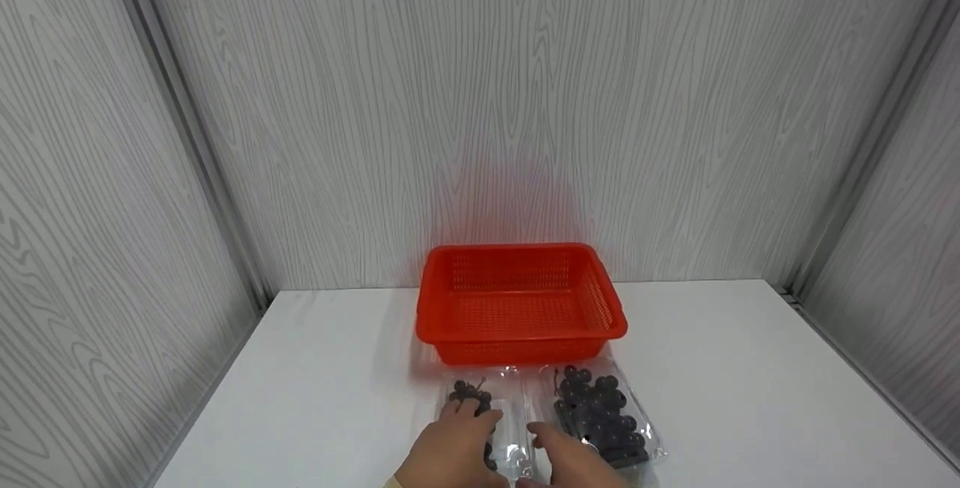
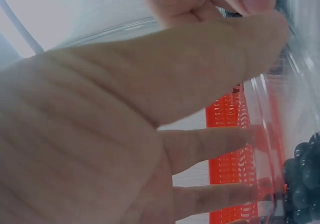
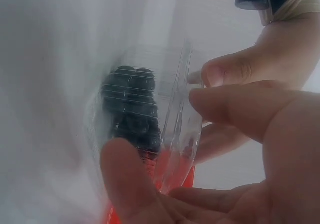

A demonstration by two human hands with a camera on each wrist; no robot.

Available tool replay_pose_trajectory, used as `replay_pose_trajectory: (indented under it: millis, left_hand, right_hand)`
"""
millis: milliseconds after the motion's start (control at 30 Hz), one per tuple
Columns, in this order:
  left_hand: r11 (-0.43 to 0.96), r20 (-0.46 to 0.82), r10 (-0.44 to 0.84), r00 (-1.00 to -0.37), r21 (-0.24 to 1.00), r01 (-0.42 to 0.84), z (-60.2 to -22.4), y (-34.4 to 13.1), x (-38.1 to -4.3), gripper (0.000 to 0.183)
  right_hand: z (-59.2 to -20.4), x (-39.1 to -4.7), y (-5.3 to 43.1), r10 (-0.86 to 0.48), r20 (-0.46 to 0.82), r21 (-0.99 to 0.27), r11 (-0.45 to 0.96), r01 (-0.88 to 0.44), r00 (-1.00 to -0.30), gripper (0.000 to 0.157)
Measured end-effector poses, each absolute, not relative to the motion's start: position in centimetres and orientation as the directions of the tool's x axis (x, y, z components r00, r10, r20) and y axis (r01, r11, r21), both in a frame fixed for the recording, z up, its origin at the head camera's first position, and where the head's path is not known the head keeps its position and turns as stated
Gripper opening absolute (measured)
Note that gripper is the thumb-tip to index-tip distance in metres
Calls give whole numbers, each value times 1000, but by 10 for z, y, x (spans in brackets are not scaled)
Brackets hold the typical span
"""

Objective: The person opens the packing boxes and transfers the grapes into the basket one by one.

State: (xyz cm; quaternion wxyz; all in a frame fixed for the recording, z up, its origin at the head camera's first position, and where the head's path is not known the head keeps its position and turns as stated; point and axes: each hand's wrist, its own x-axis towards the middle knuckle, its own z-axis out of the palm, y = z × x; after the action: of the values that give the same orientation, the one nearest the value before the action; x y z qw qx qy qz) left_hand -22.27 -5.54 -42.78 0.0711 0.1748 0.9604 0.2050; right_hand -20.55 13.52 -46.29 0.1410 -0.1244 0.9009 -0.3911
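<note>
Head view: left hand (image 1: pixel 454 449) over left grape bunch (image 1: pixel 469 390), fingers extended and spread, clasping nothing visible. Right hand (image 1: pixel 576 461) beside right grape bunch (image 1: pixel 604 413), thumb and fingers apart at clear plastic packaging (image 1: pixel 513 439); cannot tell if gripping. Both dark bunches in packaging on white table (image 1: pixel 322 398), just in front of red basket (image 1: pixel 517 351). Wrist views: both thumbs near plastic edge.

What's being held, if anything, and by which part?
Cannot tell: the left hand and right hand are at clear plastic packaging with dark, round grapes, but no definite grip shows.
</note>
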Motion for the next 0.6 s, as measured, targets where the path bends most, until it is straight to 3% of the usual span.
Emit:
replay_pose_trajectory:
  millis: [300,600]
  left_hand:
    - [873,-26,364,-931,357,332,-431,-54,-224,66]
    - [873,13,373,-928,333,356,-436,-53,-226,62]
  right_hand:
    - [-469,-215,134,-374,-104,-707,680,-196,-922,67]
    - [-474,-218,131,-324,-180,-795,604,-57,-929,82]
